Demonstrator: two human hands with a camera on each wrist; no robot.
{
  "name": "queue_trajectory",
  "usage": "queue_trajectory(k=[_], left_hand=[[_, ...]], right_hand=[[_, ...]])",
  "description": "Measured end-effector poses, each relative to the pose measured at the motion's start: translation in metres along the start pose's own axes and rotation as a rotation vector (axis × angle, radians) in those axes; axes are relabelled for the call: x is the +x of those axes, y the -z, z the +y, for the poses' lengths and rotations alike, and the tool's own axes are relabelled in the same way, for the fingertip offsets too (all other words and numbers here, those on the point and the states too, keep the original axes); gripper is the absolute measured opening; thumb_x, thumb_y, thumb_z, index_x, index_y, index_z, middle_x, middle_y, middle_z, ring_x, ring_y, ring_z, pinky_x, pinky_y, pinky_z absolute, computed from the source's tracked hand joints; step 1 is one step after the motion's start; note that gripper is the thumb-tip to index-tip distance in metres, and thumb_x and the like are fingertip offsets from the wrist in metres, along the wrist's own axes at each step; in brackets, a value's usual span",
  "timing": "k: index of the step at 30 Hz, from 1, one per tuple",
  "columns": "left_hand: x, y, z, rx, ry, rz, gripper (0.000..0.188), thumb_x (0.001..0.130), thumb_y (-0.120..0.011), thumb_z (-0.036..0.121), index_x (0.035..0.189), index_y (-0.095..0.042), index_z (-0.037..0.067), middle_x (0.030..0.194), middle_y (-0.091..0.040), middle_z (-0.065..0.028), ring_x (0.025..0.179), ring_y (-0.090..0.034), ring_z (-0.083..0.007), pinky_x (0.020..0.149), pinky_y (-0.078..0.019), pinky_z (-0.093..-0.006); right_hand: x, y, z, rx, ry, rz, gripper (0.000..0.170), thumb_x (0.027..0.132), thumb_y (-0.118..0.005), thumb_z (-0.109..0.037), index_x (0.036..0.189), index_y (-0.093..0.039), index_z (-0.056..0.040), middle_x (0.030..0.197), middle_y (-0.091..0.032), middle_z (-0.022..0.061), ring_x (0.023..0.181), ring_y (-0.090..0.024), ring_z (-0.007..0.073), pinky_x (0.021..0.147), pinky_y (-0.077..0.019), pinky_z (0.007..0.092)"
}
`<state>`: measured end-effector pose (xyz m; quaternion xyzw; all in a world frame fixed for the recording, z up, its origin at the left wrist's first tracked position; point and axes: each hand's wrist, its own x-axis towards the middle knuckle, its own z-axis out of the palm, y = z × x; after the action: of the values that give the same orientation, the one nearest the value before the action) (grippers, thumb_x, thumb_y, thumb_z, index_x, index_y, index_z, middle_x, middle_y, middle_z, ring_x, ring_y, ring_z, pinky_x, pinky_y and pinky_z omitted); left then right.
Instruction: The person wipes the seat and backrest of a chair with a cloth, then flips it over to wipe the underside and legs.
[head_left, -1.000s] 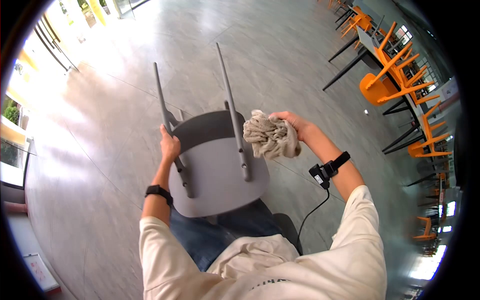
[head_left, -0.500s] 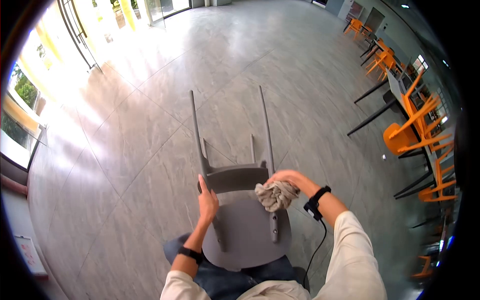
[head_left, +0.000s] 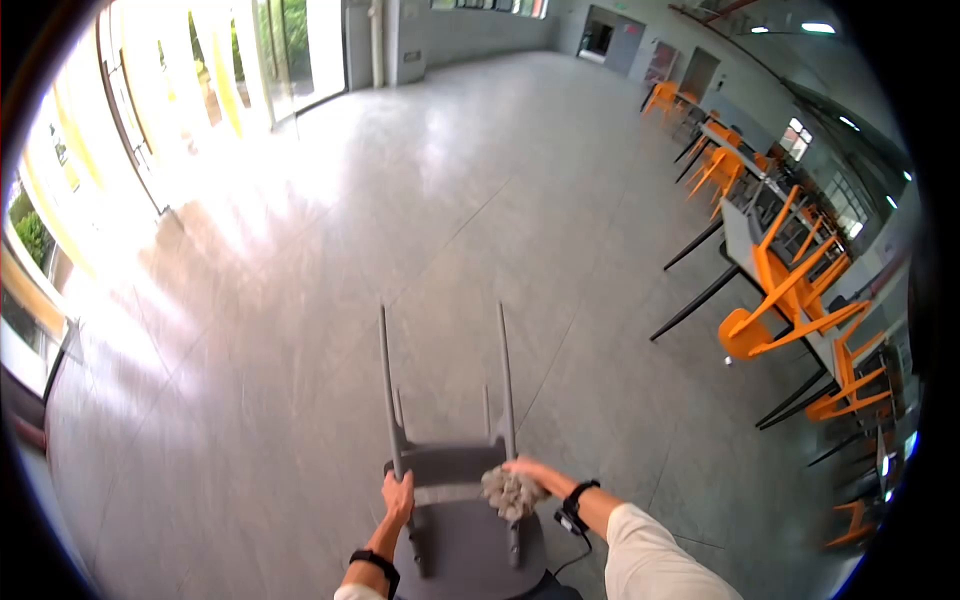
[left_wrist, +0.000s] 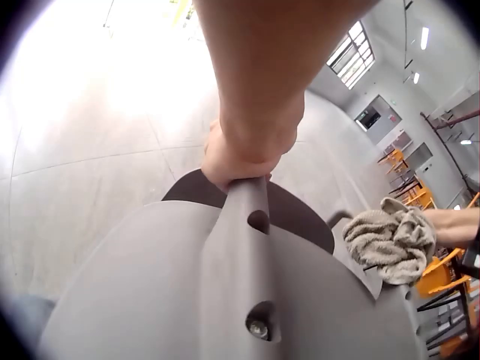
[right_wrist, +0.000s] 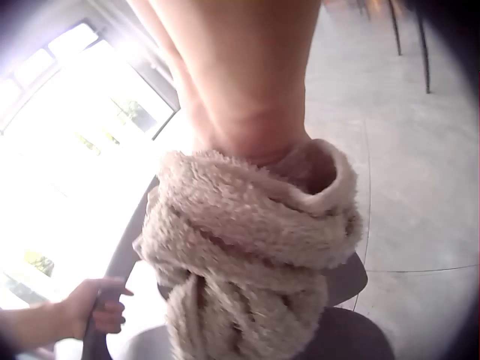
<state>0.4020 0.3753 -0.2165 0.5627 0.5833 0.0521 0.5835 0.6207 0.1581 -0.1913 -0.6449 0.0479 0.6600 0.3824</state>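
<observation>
A grey chair, its seat [head_left: 470, 545] low in the head view, is turned over with its legs pointing away from the person. My left hand [head_left: 398, 495] grips the left leg near the backrest [head_left: 447, 465]; in the left wrist view the hand [left_wrist: 247, 150] wraps that leg [left_wrist: 240, 255], which has two screw holes. A crumpled beige cloth [head_left: 512, 494] is in my right hand [head_left: 530, 470], against the right leg. In the right wrist view the cloth [right_wrist: 247, 225] bunches below the wrist and hides most of the fingers.
Orange chairs [head_left: 750, 335] rest upturned on tables [head_left: 738, 235] with black legs along the right side. Glass doors [head_left: 290, 60] stand at the upper left. Grey tiled floor [head_left: 450, 220] surrounds the chair. A cable [head_left: 575, 560] hangs from the right wrist camera.
The head view has tilted up, so chair and hands sit lower in it. My right hand has brought the cloth from beside the chair onto the right leg. The left hand keeps its grip.
</observation>
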Motion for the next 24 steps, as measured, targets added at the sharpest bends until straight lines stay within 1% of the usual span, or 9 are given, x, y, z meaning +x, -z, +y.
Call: queue_trajectory(k=[1,3,5,6,7,8,16,19,24], left_hand=[[0.011,0.001,-0.014,0.069,-0.037,-0.009,0.036,0.086,-0.064,0.029,0.102,-0.061,-0.003,0.07,-0.063,-0.0137,0.058,-0.062,-0.0219,0.053,-0.0502,-0.0394],[-0.023,0.015,0.02,0.1,-0.091,-0.023,0.033,0.085,-0.064,0.026,0.1,-0.06,-0.003,0.066,-0.061,-0.0143,0.049,-0.059,-0.022,0.043,-0.0488,-0.0388],[-0.044,0.018,0.044,0.145,-0.092,-0.021,0.034,0.082,-0.064,0.022,0.104,-0.061,-0.003,0.066,-0.061,-0.0148,0.051,-0.061,-0.023,0.047,-0.0507,-0.0404],[0.001,0.003,-0.013,0.238,-0.305,0.079,0.033,0.08,-0.064,0.02,0.104,-0.063,-0.002,0.067,-0.063,-0.0154,0.056,-0.063,-0.0241,0.054,-0.0518,-0.0422],[-0.034,0.007,0.033,0.101,-0.233,0.024,0.027,0.08,-0.065,0.02,0.096,-0.061,-0.001,0.06,-0.057,-0.0089,0.047,-0.058,-0.019,0.04,-0.0459,-0.0379],[-0.03,0.005,0.035,0.179,-0.361,0.039,0.029,0.08,-0.066,0.02,0.099,-0.062,-0.001,0.061,-0.057,-0.0086,0.047,-0.058,-0.0186,0.04,-0.0453,-0.0371],[-0.083,-0.01,0.201,-0.131,-0.326,-0.129,0.014,0.084,-0.062,0.01,0.084,-0.048,0.006,0.058,-0.046,-0.0012,0.043,-0.045,-0.0124,0.04,-0.0361,-0.0309],[-0.108,-0.013,0.272,-0.178,-0.366,-0.184,0.014,0.083,-0.063,0.01,0.087,-0.05,0.006,0.06,-0.047,-0.0013,0.046,-0.045,-0.0118,0.042,-0.0362,-0.0305],[-0.093,-0.033,0.364,-0.153,-0.539,-0.208,0.015,0.085,-0.063,0.009,0.089,-0.048,0.006,0.06,-0.045,-0.0009,0.044,-0.044,-0.0113,0.039,-0.0346,-0.0295]], right_hand=[[0.006,0.003,0.017,-0.208,0.096,0.175,0.033,0.088,-0.057,-0.031,0.092,-0.068,0.0001,0.085,-0.067,0.0086,0.073,-0.062,0.0215,0.066,-0.0504,0.0415],[-0.024,-0.003,0.026,-0.15,0.122,0.132,0.034,0.085,-0.063,-0.033,0.083,-0.068,0.0012,0.082,-0.067,0.0079,0.073,-0.062,0.0182,0.066,-0.0498,0.0398],[-0.044,-0.005,0.026,-0.239,0.103,0.249,0.038,0.083,-0.064,-0.035,0.079,-0.067,0.0027,0.078,-0.068,0.0078,0.07,-0.061,0.0171,0.063,-0.0491,0.0384],[-0.054,0.001,0.023,-0.298,0.124,0.275,0.048,0.081,-0.064,-0.04,0.079,-0.068,0.0074,0.078,-0.069,0.0123,0.07,-0.062,0.0192,0.064,-0.0477,0.0387],[-0.079,-0.003,0.009,-0.263,0.139,0.29,0.049,0.08,-0.065,-0.041,0.079,-0.068,0.0079,0.076,-0.069,0.0135,0.07,-0.062,0.0207,0.064,-0.0472,0.0393],[-0.078,0.01,0.006,-0.331,0.149,0.323,0.05,0.08,-0.066,-0.042,0.079,-0.067,0.0085,0.075,-0.069,0.0141,0.069,-0.062,0.0215,0.065,-0.0471,0.0394],[-0.192,0.044,-0.096,-0.55,0.446,0.52,0.063,0.078,-0.064,-0.053,0.093,-0.07,0.0077,0.087,-0.069,0.0272,0.082,-0.068,0.04,0.073,-0.0505,0.0461],[-0.212,0.059,-0.138,-0.495,0.285,0.565,0.065,0.078,-0.063,-0.055,0.097,-0.069,0.0072,0.091,-0.069,0.028,0.083,-0.067,0.0413,0.072,-0.0506,0.0483],[-0.22,0.082,-0.185,-0.47,0.503,0.808,0.06,0.081,-0.062,-0.054,0.085,-0.068,0.0062,0.076,-0.067,0.0229,0.068,-0.064,0.0387,0.063,-0.0493,0.0489]])
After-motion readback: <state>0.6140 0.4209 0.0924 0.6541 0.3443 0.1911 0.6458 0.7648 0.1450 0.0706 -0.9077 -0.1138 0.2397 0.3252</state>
